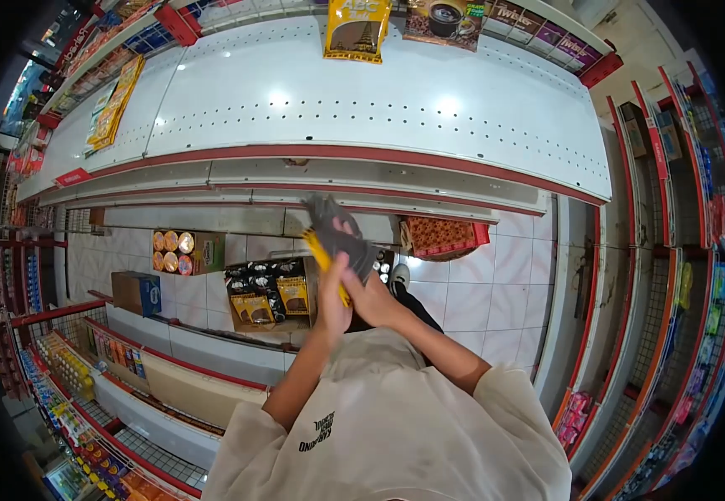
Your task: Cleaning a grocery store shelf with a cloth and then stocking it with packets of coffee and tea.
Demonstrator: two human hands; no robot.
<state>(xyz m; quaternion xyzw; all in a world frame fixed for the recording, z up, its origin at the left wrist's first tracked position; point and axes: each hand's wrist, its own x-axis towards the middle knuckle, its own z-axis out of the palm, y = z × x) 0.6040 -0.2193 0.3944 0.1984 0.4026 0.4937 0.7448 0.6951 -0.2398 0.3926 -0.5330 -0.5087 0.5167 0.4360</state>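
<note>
In front of my chest, my left hand [336, 297] holds a yellow packet [318, 250], seen nearly edge-on. A dark grey cloth [344, 241], blurred by motion, is in my right hand [372, 297] and lies against the packet. The two hands are close together. Beyond them, a yellow coffee packet [357, 31] and a brown coffee packet [442, 25] stand at the back of the white perforated shelf [362, 128]. More packets [115, 103] lie at that shelf's left end.
An open carton [300, 322] of yellow and black packets stands on the tiled floor, beside a box of cups [206, 253] and a blue-and-brown carton [143, 294]. A red patterned box [444, 237] is under the shelf. Stocked racks [676, 250] line the right; shelving [118, 388] is behind left.
</note>
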